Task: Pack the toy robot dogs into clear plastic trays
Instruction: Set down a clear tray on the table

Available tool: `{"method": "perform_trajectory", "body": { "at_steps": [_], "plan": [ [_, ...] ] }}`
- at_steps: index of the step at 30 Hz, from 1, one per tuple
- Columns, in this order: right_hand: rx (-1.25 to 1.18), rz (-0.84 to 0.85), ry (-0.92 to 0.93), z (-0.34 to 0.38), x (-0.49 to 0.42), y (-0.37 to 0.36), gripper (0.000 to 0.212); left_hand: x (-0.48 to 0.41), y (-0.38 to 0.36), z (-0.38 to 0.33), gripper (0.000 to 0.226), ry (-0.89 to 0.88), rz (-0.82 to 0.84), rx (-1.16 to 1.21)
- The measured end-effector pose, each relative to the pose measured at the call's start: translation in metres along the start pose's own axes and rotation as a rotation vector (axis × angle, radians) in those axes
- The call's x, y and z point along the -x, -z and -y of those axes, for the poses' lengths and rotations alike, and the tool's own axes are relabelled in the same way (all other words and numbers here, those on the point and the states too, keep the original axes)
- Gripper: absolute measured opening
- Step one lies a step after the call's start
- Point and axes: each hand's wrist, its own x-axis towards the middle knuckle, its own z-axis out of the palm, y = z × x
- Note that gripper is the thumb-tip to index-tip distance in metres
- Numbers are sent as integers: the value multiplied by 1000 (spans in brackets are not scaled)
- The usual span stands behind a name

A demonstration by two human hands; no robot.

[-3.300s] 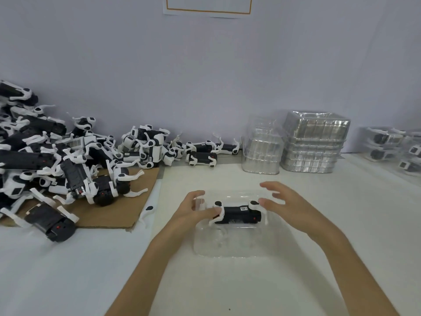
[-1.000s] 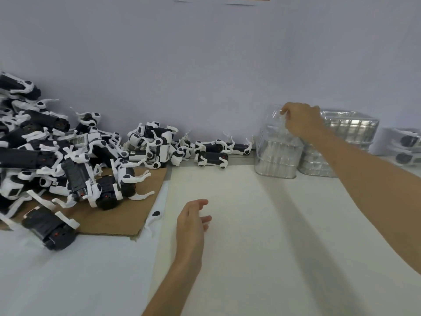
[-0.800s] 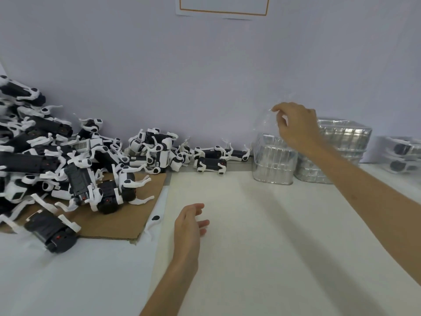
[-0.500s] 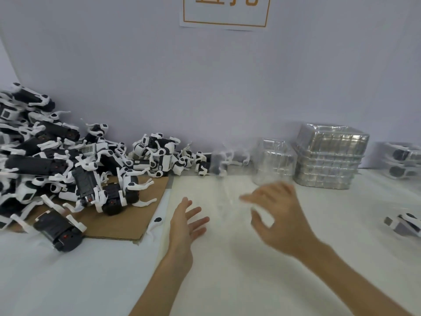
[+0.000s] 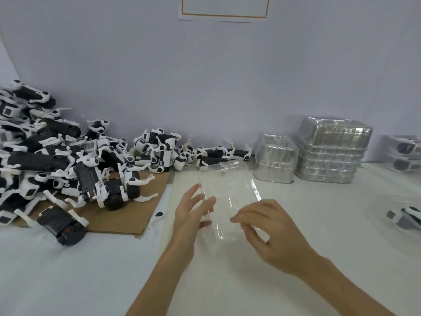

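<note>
An empty clear plastic tray (image 5: 227,190) is in front of me over the white table (image 5: 319,236), its far end raised. My right hand (image 5: 271,231) grips the tray's near right edge with curled fingers. Along the tray's left edge my left hand (image 5: 193,215) touches it with straight, spread fingers. A big heap of black-and-white toy robot dogs (image 5: 68,165) lies at the left, partly on a cardboard sheet (image 5: 136,215). More dogs (image 5: 214,153) line the wall behind the tray.
Two stacks of empty clear trays (image 5: 275,163) (image 5: 330,153) stand at the back right. Filled trays (image 5: 405,153) are stacked at the far right edge. Another dog in a tray (image 5: 403,217) lies on the table to the right.
My right hand lifted a clear tray off the back stack and brought it down to the middle of the table. My left hand rose to meet its left edge.
</note>
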Motion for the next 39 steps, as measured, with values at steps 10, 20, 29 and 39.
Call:
{"method": "perform_trajectory", "body": {
  "at_steps": [10,20,29,39],
  "plan": [
    [424,490,-116,-12,-65,6,41,4,-10,4,93,-73,90,-60],
    [309,761,-126,-23,-81,13,42,-2,-5,4,57,-27,-159,107],
    [33,1128,-180,-30,-94,1,68,-2,1,6,41,-94,-180,-128],
    [77,363,-616,-161,-148,-68,31,16,-12,3,32,-306,-352,-311]
  ]
}}
